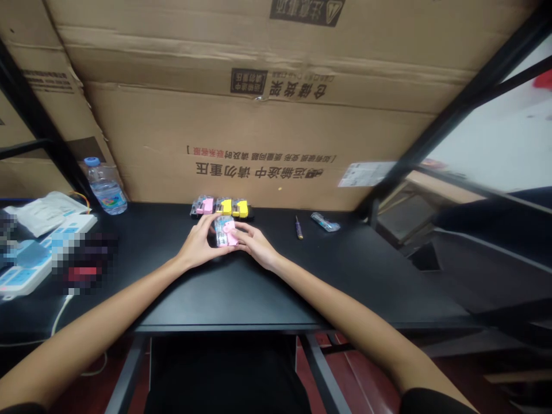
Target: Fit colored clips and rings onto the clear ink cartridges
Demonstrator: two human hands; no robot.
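Note:
Above the black table, a small clear-and-pink plastic item [223, 232] is held between both hands; its exact kind is not clear. My left hand [199, 241] is closed around its left side, with the thumb along the near edge and fingers at the far edge. On the pink side, my right hand [255, 244] grips it with thumb and fingers. Just behind the hands stands a row of similar pieces: a clear-and-pink one [204, 206] and two with yellow parts, a middle one [224, 206] and a right one [240, 208].
A screwdriver [299, 228] and a small clear packet [325, 222] lie to the right on the black table [224, 305]. At left are a water bottle [106, 187], a white power strip [47, 253] and a white plastic bag [50, 211]. Cardboard [259, 129] walls the back.

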